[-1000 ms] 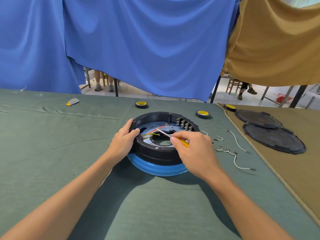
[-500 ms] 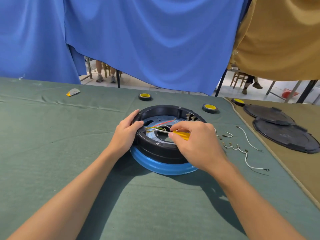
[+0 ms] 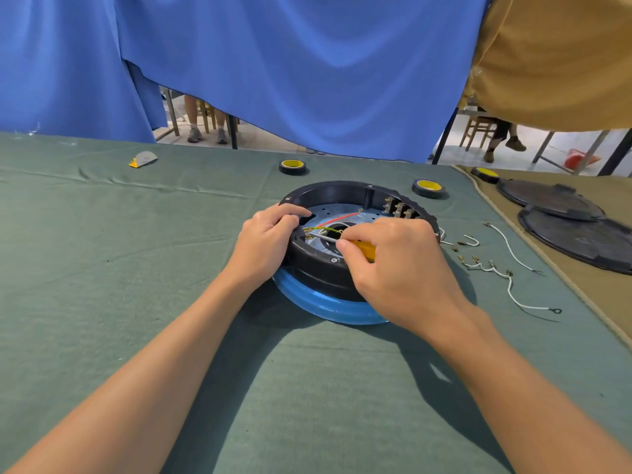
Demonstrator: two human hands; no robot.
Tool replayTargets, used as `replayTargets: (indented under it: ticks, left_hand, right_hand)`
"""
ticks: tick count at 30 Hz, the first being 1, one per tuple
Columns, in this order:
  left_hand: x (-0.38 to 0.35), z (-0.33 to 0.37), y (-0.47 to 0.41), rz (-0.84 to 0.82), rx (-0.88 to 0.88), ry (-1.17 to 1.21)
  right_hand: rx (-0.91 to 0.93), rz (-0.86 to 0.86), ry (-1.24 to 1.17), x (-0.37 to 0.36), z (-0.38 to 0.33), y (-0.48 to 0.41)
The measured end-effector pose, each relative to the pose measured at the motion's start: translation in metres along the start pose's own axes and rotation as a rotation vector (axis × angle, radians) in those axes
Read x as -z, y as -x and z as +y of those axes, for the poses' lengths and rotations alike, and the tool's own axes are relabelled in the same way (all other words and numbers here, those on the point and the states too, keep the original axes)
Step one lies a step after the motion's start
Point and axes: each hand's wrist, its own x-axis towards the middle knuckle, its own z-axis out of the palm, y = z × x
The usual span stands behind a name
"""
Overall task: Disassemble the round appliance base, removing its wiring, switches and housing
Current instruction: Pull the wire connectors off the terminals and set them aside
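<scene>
A green cloth [image 3: 102,268] covers the table, with a blue curtain [image 3: 307,70] hanging behind it and a tan one [image 3: 554,56] at the far right. The round base [image 3: 337,190] lies flat in the middle of the cloth, open side up. Its black housing sits on a blue rim [image 3: 318,302] that shows along the near edge.

The left hand [image 3: 263,244] grips the housing's left wall, fingers curled over the top edge. The right hand [image 3: 403,271] is over the near right part of the base and pinches a screwdriver [image 3: 364,249] by its yellow handle. The tool's long axis runs left to right, nearly level. Its shaft points left across the opening, towards the left hand, and the tip is among the red, white and green wires [image 3: 337,220] inside. A row of metal terminals [image 3: 400,208] stands against the far right wall.

Loose white wires [image 3: 509,248] lie on the cloth just right of the base. Two black lids [image 3: 578,241] rest on the tan cloth further right. Three tape rolls [image 3: 292,165] sit beyond the base.
</scene>
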Motion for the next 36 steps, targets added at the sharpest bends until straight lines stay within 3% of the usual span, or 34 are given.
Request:
replayTargets:
  ticks: [24,36]
  left_hand:
    - [-0.001,0.004,0.002,-0.011,-0.027,0.004]
    - [-0.002,0.008,0.003,-0.001,0.012,-0.051]
  right_hand:
    - [-0.055,-0.081,-0.092,0.005,0.0,-0.004]
    - [0.027,-0.181,0.105,0.007,-0.019,-0.002]
